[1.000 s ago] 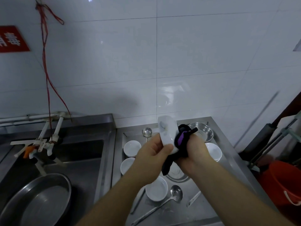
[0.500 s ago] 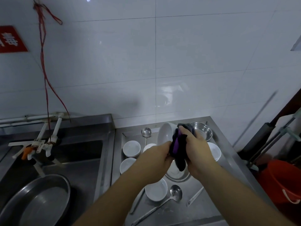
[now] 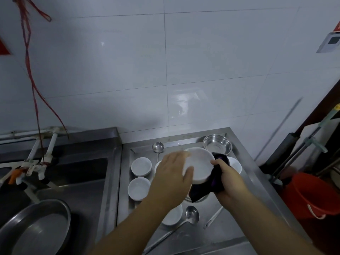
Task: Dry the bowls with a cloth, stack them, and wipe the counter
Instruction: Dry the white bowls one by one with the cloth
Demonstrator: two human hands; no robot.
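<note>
My left hand point(image 3: 172, 181) holds a white bowl point(image 3: 201, 163) above the steel counter point(image 3: 239, 229), thumb over its near rim, the inside tilted toward me. At the bowl's right edge my right hand point(image 3: 227, 178) grips a dark purple cloth point(image 3: 206, 190), which hangs down under the bowl. Two more white bowls point(image 3: 141, 166) point(image 3: 138, 188) stand on the counter to the left. Another point(image 3: 173, 215) sits under my left forearm, and one point(image 3: 236, 164) shows behind my right hand.
A steel bowl point(image 3: 218, 146) stands at the counter's back. Two ladles point(image 3: 158, 147) point(image 3: 191, 216) lie on the counter. Left is a sink with a large steel basin point(image 3: 36, 227) and taps point(image 3: 36, 162). A red bucket point(image 3: 312, 196) stands at the right.
The bowl has turned from edge-on to face me and dropped lower. My right hand with the cloth has slid from the bowl's inside to its right edge and underside.
</note>
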